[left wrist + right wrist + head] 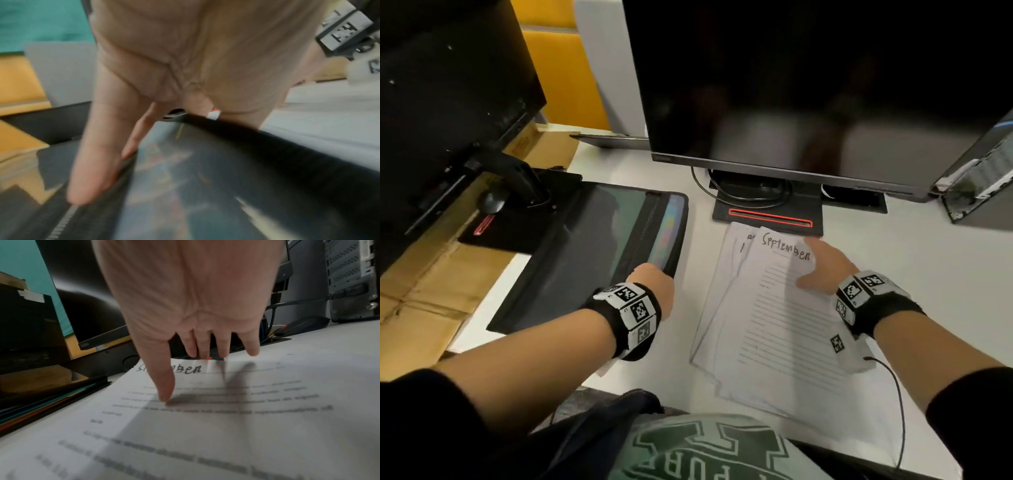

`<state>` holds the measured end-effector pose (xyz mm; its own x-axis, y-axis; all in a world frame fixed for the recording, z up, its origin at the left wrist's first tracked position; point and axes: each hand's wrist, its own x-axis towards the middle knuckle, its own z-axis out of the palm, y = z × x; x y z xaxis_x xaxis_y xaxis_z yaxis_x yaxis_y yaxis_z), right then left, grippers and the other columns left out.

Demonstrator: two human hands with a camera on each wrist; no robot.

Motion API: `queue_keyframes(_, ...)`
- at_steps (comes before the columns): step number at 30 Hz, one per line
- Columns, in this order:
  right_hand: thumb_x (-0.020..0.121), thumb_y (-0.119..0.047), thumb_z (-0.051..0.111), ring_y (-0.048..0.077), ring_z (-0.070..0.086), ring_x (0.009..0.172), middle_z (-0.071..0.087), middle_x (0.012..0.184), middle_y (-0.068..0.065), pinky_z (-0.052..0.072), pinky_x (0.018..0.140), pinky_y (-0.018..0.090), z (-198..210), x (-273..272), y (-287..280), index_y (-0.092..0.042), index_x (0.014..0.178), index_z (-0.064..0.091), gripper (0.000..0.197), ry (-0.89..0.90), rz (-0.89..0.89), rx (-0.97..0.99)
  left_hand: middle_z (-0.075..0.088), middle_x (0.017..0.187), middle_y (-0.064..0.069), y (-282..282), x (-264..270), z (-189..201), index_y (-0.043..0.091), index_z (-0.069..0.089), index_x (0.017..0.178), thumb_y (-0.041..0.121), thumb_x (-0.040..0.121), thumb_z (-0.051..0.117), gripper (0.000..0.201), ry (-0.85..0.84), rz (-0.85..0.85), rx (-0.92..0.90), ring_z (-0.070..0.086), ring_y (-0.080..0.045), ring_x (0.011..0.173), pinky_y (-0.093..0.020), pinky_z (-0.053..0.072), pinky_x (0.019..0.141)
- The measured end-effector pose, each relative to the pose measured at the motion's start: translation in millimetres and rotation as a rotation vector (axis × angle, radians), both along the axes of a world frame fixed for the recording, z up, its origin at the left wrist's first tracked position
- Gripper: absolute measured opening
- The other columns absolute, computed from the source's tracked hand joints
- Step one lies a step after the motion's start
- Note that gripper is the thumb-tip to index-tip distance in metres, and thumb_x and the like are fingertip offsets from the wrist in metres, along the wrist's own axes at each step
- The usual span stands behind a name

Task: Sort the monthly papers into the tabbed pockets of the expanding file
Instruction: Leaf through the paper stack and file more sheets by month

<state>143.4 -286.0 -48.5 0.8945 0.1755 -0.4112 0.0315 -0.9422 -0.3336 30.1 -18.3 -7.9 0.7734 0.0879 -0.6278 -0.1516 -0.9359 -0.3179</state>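
Observation:
A black expanding file lies flat on the white desk, left of centre, with coloured tabs showing along its open right edge. My left hand is at the file's near right corner. In the blurred left wrist view the left hand pinches the zipper edge of the file between thumb and a finger. To the right lies a loose stack of white papers; the top sheet is headed "September". My right hand rests on it with straight, spread fingers, thumb tip touching the sheet.
A dark monitor stands behind the papers, its stand base touching their far edge. A second monitor and a mouse are at the left over brown cardboard. A computer tower stands at the right.

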Motion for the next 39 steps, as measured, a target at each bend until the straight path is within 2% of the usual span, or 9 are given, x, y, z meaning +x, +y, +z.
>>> queue_keyframes(2,0.072,-0.028,0.078,0.027,0.032,0.136,0.028,0.151,0.006,0.032,0.109,0.043,-7,0,-6,-0.018,0.148,0.017,0.098,0.036,0.065,-0.043,0.044,0.138,-0.019,-10,1,-3,0.003,0.037,0.138,0.016,0.098,0.035,0.042,0.046,0.036,0.033,0.045,-0.038,0.125,-0.04,0.04,0.099)
queue_keyframes(6,0.071,-0.03,0.079,0.028,0.031,0.134,0.029,0.149,0.005,0.034,0.106,0.049,-14,-4,-11,-0.019,0.147,0.02,0.096,-0.011,0.126,-0.043,0.054,0.121,-0.012,-32,14,-5,0.01,0.05,0.125,0.023,0.093,0.042,0.036,-0.13,0.184,-0.183,0.056,-0.033,0.108,-0.038,0.046,0.079)
queue_keyframes(15,0.083,-0.019,0.066,0.025,0.034,0.128,0.029,0.144,0.004,0.034,0.103,0.051,-9,-30,-15,-0.016,0.137,0.031,0.065,-0.155,0.271,0.016,0.045,0.143,-0.007,-58,80,-32,0.016,0.045,0.138,0.015,0.091,0.053,0.048,-0.296,0.333,-0.689,0.04,-0.023,0.132,-0.03,0.031,0.107)
queue_keyframes(20,0.084,-0.009,0.061,0.031,0.054,0.099,0.063,0.102,0.009,0.041,0.09,0.045,-11,-36,-23,-0.01,0.101,0.06,0.018,-0.314,0.354,0.128,0.042,0.138,-0.013,-55,89,-46,0.015,0.046,0.138,0.02,0.084,0.065,0.058,-0.259,0.271,-0.632,0.044,-0.029,0.127,-0.036,0.039,0.104)
queue_keyframes(24,0.063,-0.002,0.06,0.032,0.063,0.07,0.067,0.071,0.007,0.051,0.071,0.045,-13,-40,-26,-0.009,0.071,0.069,0.014,-0.338,0.512,0.22,0.042,0.135,-0.012,-51,92,-56,0.019,0.046,0.138,0.026,0.081,0.07,0.062,-0.311,0.263,-0.642,0.041,-0.028,0.127,-0.037,0.039,0.104)
queue_keyframes(29,0.069,-0.002,0.072,0.036,0.063,0.084,0.069,0.092,0.015,0.049,0.083,0.041,-15,-37,-28,-0.007,0.095,0.074,0.026,-0.324,0.524,0.205,0.044,0.128,-0.01,-51,95,-61,0.019,0.054,0.125,0.026,0.082,0.068,0.046,-0.367,0.31,-0.666,0.042,-0.028,0.12,-0.037,0.041,0.098)
queue_keyframes(33,0.087,-0.02,0.063,0.021,0.052,0.113,0.054,0.127,0.005,0.038,0.097,0.027,-2,-42,-27,-0.017,0.136,0.045,0.052,-0.239,0.342,0.234,0.049,0.118,-0.011,-51,93,-61,0.012,0.059,0.109,0.018,0.084,0.065,0.026,-0.436,0.373,-0.75,0.049,-0.028,0.109,-0.033,0.044,0.088)
queue_keyframes(36,0.085,-0.027,0.066,0.009,0.047,0.11,0.039,0.137,-0.003,0.035,0.09,0.02,6,-42,-25,-0.024,0.145,0.025,0.073,-0.154,0.236,0.282,0.059,0.104,-0.007,-52,84,-52,0.013,0.059,0.091,0.012,0.087,0.06,0.004,-0.502,0.445,-0.964,0.057,-0.024,0.097,-0.027,0.043,0.078)
queue_keyframes(39,0.083,-0.023,0.068,0.015,0.043,0.123,0.026,0.149,-0.004,0.033,0.094,0.02,9,-38,-24,-0.025,0.148,0.017,0.083,-0.114,0.208,0.269,0.064,0.097,-0.004,-51,70,-41,0.019,0.056,0.076,0.003,0.085,0.062,0.018,-0.393,0.485,-1.248,0.063,-0.022,0.095,-0.032,0.051,0.087)
